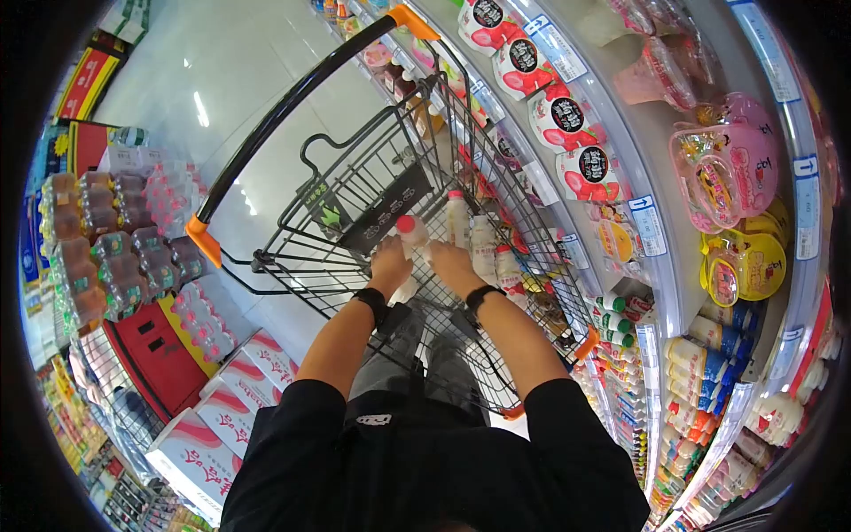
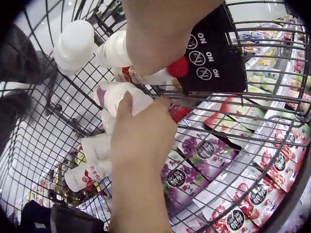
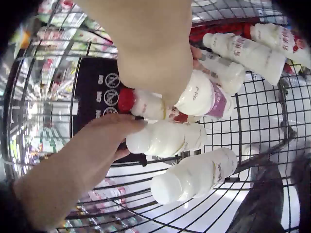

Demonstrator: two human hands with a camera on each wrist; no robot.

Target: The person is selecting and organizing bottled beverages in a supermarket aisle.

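Both hands down in the cart, a bottle in each!

Here are the arms, reaching forward and down from black sleeves, a black band at each wrist, the forearms angling inward over the wire cart [image 1: 355,168]. The left hand [image 3: 104,141] pinches the capped end of a plain white bottle [image 3: 167,138], fingers above, thumb below. Close beside it, the right hand [image 2: 143,131] has thumb and fingers curled round a purple-labelled bottle [image 2: 119,97], and both bottles lie inside the cart. Between the hands, there's the red-capped bottle [image 3: 150,104], its cap near the black sign panel [image 2: 209,63].

Now, what's covered? In the left wrist view the left hand's own fingers are out of sight behind its palm; in the right wrist view the right palm blocks most of its fingers. The middle of the red-capped bottle is partly masked, and the small print on the labels is too blurred to read. Dark trouser legs are cut off at the frame edge.

And the count: seven bottles in the wrist views, two held, one red-capped between, one loose white bottle [image 3: 194,174] on the left hand's side, three more bottles [image 3: 248,56] beyond the right. Up on the shelf, four strawberry pouches [image 1: 567,120] in a row.
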